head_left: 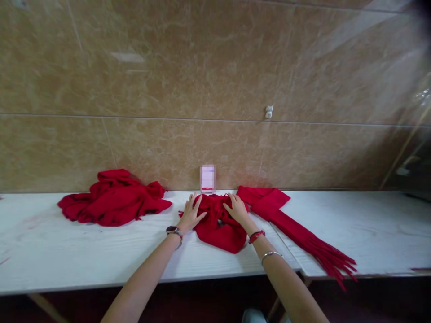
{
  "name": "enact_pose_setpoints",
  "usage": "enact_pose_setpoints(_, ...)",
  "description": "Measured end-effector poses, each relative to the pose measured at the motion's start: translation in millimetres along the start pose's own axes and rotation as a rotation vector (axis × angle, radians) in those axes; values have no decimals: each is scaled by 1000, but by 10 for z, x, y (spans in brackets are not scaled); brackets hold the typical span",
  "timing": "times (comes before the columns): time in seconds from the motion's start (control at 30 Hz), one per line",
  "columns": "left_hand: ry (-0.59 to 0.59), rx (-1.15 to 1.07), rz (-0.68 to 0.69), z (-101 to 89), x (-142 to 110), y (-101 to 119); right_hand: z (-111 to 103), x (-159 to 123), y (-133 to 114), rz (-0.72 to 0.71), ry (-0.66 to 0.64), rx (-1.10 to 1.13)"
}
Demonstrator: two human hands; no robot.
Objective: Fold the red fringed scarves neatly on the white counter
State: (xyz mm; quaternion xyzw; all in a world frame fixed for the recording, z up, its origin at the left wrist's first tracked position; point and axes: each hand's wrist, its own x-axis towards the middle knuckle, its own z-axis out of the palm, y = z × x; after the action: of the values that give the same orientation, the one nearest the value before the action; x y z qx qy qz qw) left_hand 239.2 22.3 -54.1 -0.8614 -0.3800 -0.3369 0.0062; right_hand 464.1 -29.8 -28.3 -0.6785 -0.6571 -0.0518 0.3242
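A bunched red scarf [222, 237] lies on the white table in front of me, its near part forming a loop. My left hand [191, 216] rests on the scarf's left side with its fingers spread. On the right side of the same scarf lies my right hand [238, 210], fingers also apart and pointing away from me. Neither hand is closed around the cloth. Just to the right, a second red scarf [292, 229] is laid out folded, its fringed end hanging over the table's front edge.
A crumpled heap of red cloth [116, 202] sits on the white table [141, 251] at the left. A phone [208, 178] with a lit screen leans upright against the tiled wall [161, 148]. A small white figure [269, 111] is fixed to the wall. A dark object [415, 172] stands far right.
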Motion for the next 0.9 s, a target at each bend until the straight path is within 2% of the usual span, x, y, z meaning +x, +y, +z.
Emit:
enact_pose_setpoints(0.07,12,-113,6,23,68,-60,83,32,131,-6,-31,101)
enact_pose_setpoints(0.17,29,-215,-41,-39,110,-185,137,90,208,-22,11,197)
enact_pose_setpoints(0.3,110,-191,-82,-156,120,-273,131,93,219,-40,46,222)
enact_pose_setpoints(0.47,152,-135,-109,-216,134,-266,149,67,168,0,77,211)
enact_pose_setpoints(0.57,200,-100,-74,-236,133,-263,99,192,56,-2,82,239)
enact_pose_setpoints(0.67,226,-70,-7,-260,122,-251,14,375,-54,-77,61,287)
enact_pose_setpoints(0.73,222,-70,35,-277,113,-227,-20,444,-77,-103,90,319)
enact_pose_setpoints(0.83,209,-110,90,-297,102,-171,-18,411,-54,-148,187,330)
enact_pose_setpoints(0.9,209,-140,104,-301,98,-131,-13,332,-63,-239,230,320)
